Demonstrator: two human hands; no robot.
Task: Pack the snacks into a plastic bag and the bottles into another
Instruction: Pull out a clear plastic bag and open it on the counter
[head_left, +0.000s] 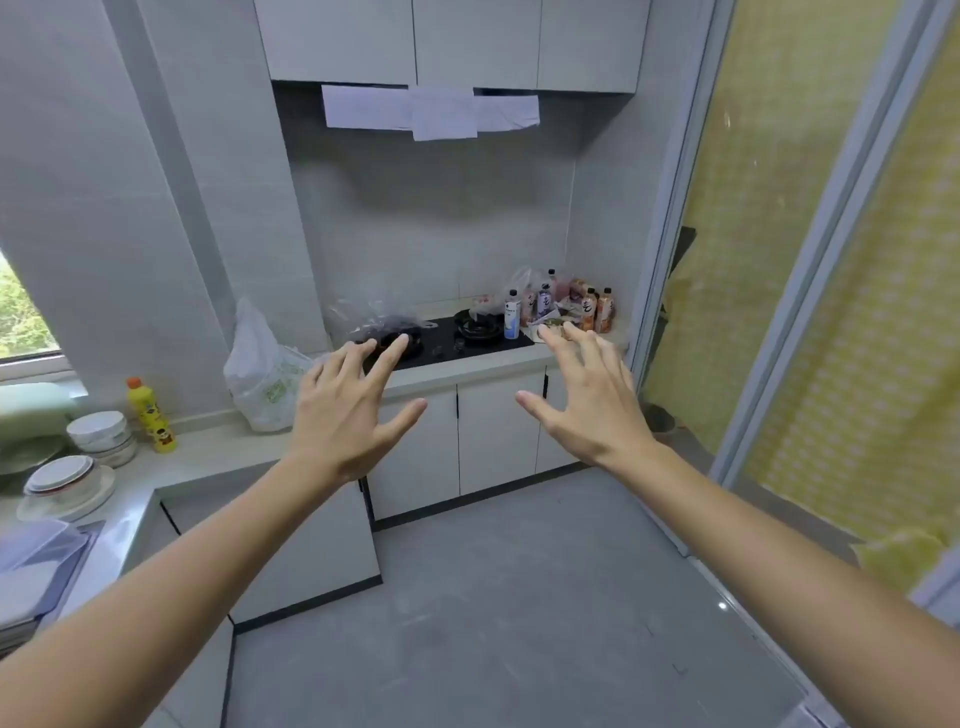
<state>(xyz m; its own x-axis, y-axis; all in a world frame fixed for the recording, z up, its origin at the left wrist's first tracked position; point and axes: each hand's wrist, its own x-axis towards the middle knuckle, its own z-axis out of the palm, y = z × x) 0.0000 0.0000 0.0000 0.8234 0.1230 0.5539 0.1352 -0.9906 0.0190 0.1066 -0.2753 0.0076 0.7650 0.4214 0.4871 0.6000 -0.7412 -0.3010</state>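
We note both hands raised in the air with fingers spread, the left hand (345, 410) and right hand (587, 395) each released and grasping nothing. The bottles (566, 306) stand grouped at the right end of the counter (467, 366), beside the stove (447, 338). Snack packets (550, 325) lie among them. A clear plastic bag (374, 317) sits on the stove's left burner; a white bag (262, 369) stands in the counter's left corner.

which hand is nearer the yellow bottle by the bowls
Left. The left hand is raised, fingers spread, holding nothing, up and right of the yellow bottle on the counter. The right hand is farther right, toward the drink bottles.
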